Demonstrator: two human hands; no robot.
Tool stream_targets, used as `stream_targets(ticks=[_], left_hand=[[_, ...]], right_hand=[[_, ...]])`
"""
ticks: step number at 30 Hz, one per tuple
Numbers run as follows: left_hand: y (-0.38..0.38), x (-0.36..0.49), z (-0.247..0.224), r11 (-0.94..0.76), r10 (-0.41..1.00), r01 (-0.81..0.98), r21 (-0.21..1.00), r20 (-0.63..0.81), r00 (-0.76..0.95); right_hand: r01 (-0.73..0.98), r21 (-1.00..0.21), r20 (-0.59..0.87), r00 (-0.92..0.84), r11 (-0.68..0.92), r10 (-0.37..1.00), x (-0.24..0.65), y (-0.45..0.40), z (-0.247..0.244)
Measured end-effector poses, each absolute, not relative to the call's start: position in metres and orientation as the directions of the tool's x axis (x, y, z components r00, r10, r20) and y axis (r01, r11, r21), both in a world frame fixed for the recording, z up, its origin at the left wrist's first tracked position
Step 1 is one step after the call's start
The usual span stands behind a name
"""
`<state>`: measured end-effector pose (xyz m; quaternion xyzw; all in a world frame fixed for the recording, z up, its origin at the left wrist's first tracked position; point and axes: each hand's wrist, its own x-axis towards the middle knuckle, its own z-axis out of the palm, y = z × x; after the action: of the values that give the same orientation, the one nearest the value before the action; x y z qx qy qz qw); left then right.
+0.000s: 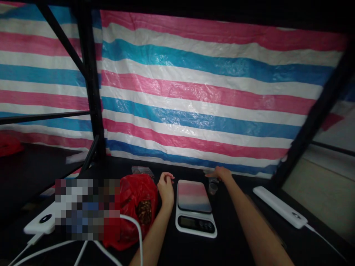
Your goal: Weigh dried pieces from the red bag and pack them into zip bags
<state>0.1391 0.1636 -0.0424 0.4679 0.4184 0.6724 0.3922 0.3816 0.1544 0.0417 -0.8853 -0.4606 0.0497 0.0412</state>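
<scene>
My left hand (166, 184) is between a red plastic bag (138, 184) and a digital scale (194, 195), its fingers curled inward; whether it holds anything small cannot be made out. Small brown pieces (144, 211) show in the bag's opening. The scale's plate mirrors the striped sheet, with nothing on it. Beyond the scale's right back corner, my right hand (220, 173) reaches over some small clear items (213, 186), its fingers pointing left and touching or just above them. A clear plastic bag (142, 170) lies behind the red one.
A white device with a cable (280, 207) lies at the right, and another white device (44, 220) at the left, with white cables across the front left. Black frame posts (93, 92) and a striped sheet (194, 92) stand behind. Part of the left side is pixelated.
</scene>
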Motion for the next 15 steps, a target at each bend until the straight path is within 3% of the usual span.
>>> stream_targets(ticks=[5, 9, 12, 15], left_hand=[[0.164, 0.137, -0.044, -0.364, 0.917, -0.098, 0.926, 0.337, -0.214], [0.162, 0.137, -0.036, -0.363, 0.929, -0.205, 0.909, 0.335, -0.159], [0.151, 0.142, -0.026, -0.358, 0.933, -0.284, 0.89, 0.354, -0.066], [0.133, 0.148, -0.018, -0.391, 0.899, -0.229, 0.892, 0.423, 0.111]], right_hand=[[0.788, -0.167, -0.031, 0.597, -0.593, 0.802, 0.387, 0.15, 0.026], [0.847, -0.321, 0.014, 0.451, -0.423, 0.893, 0.396, 0.14, 0.047], [0.87, -0.465, 0.15, 0.259, -0.163, 0.954, 0.381, 0.121, 0.057], [0.744, -0.607, 0.455, 0.039, 0.278, 0.89, 0.34, 0.099, 0.049]])
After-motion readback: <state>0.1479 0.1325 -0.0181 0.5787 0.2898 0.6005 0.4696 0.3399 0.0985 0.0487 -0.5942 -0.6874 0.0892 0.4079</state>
